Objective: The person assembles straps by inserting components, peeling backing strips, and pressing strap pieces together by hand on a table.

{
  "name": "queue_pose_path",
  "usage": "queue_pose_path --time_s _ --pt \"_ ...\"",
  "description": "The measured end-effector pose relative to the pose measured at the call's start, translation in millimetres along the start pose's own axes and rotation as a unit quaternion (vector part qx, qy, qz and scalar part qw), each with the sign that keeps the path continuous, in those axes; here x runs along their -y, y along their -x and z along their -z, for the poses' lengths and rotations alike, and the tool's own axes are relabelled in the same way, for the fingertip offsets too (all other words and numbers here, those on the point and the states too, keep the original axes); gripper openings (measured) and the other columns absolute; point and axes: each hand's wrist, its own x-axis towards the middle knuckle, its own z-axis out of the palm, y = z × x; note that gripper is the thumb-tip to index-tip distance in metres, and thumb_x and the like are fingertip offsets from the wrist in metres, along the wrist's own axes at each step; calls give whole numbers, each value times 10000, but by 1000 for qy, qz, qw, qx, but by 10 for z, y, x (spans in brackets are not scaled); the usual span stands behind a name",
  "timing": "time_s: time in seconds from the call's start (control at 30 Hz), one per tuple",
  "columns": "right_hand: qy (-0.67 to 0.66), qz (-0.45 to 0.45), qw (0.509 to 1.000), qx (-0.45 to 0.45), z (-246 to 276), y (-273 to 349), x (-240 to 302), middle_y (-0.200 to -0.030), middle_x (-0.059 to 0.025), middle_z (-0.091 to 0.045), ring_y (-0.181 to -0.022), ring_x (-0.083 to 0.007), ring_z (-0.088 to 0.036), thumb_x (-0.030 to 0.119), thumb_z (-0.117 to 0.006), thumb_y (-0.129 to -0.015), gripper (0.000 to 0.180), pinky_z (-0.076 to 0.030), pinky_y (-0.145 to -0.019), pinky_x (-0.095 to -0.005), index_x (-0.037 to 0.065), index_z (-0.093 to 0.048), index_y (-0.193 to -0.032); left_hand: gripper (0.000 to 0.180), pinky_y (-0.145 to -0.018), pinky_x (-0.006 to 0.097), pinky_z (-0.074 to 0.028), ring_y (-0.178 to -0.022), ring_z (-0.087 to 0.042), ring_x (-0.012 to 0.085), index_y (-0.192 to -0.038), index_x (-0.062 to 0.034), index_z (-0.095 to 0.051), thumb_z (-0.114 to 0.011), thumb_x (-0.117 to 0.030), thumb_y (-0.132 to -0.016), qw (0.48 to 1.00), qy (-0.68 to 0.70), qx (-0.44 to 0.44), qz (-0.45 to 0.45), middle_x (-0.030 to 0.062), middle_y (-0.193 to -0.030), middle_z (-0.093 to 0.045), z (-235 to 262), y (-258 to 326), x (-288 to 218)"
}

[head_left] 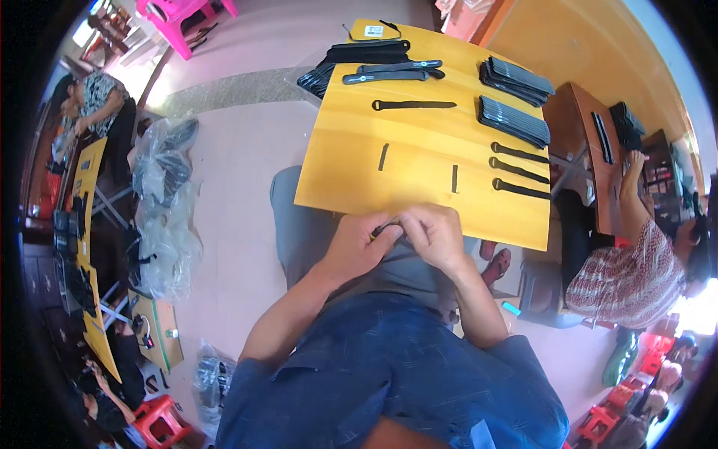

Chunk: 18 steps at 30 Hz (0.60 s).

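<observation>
The person sits with a yellow wooden board (pixel 351 172) across the lap, both hands brought together at its near edge. The left hand (pixel 359 243) and the right hand (pixel 435 236) pinch a small black strap piece (pixel 387 227) between their fingertips, fingers curled close around it, just over the board's edge. On the board, two short black strips (pixel 383 157) lie apart in the middle, and three long black straps (pixel 520 170) lie in a row to the right. Further back sit two neat stacks of black straps (pixel 514 105) and a looser pile (pixel 366 60) at the far end. Judging by those stacks, a good share looks finished, while the loose strips and the piece in hand seem yet to be done. A seated co-worker (pixel 636 262) works at a neighbouring brown table (pixel 591 150)
</observation>
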Motion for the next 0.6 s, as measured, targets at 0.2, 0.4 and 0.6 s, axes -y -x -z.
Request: queue_pose_path --time_s 0.2,0.4,0.6 --pt "138 -38 900 -412 936 122 -988 -697 -85 -571 -630 -162 -559 78 -590 -991 169 -469 -610 -312 28 -651 -843 185 -519 244 -394 -597 -505 54 -879 -41 -646 -618 -169 -1010 977 125 -93 147 -15 -668 -559 188 131 57" --pt "96 -138 756 -633 2219 798 -1396 -681 -19 -527 -657 -96 -488 253 -579 -1066 372 -423 -632 -276 -10 -586 -803 207 -450 205 -327 -517 -426 45 -902 -132 -565 -628 -268 -1045 896 309 -269 172 -37 -644 -490 979 350 255" --pt "56 -100 768 -631 2233 1207 -1055 -781 34 -511 -694 -56 -436 308 -546 -1098 391 -349 -612 -242 25 -559 -829 210 -432 214 -352 -498 -455 59 -912 -130 -549 -600 -269 -1062 912 256 -287 143 -8 -667 -515 1605 256 243"
